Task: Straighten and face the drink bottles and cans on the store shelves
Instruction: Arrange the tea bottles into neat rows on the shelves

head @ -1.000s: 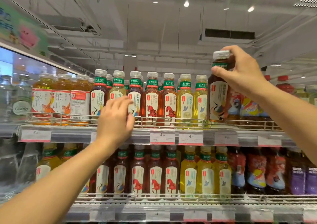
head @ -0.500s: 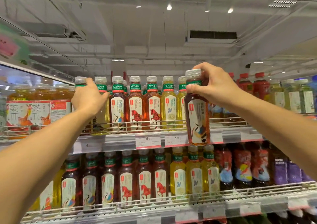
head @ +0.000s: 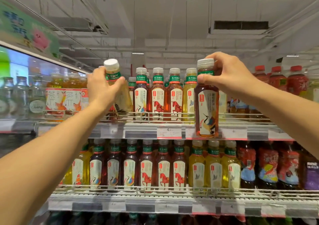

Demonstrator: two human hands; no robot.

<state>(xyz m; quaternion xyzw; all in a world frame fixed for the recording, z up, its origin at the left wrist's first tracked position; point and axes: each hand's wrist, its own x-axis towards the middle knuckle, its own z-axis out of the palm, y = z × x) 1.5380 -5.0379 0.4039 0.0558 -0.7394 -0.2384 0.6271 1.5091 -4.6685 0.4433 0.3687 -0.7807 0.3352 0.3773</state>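
My right hand (head: 224, 76) grips a dark amber tea bottle (head: 206, 107) by its neck, holding it upright in front of the upper shelf's edge, crane label facing me. My left hand (head: 101, 88) grips a pale yellow tea bottle (head: 119, 93) just under its white cap; that bottle is tilted and lifted above its row at the left of the upper shelf. Between the two hands stands a row of tea bottles (head: 158, 95) with green neck bands, labels facing out.
A wire rail (head: 146, 116) runs along the upper shelf front, with price tags (head: 169, 131) below. Large orange tea bottles (head: 63, 97) and clear water bottles (head: 20, 97) stand to the left, red bottles (head: 279, 80) to the right. The lower shelf (head: 155, 195) holds more tea rows.
My left hand has closed round the pale yellow bottle and raised and tilted it out of its row. My right hand has kept its amber bottle in front of the shelf edge.
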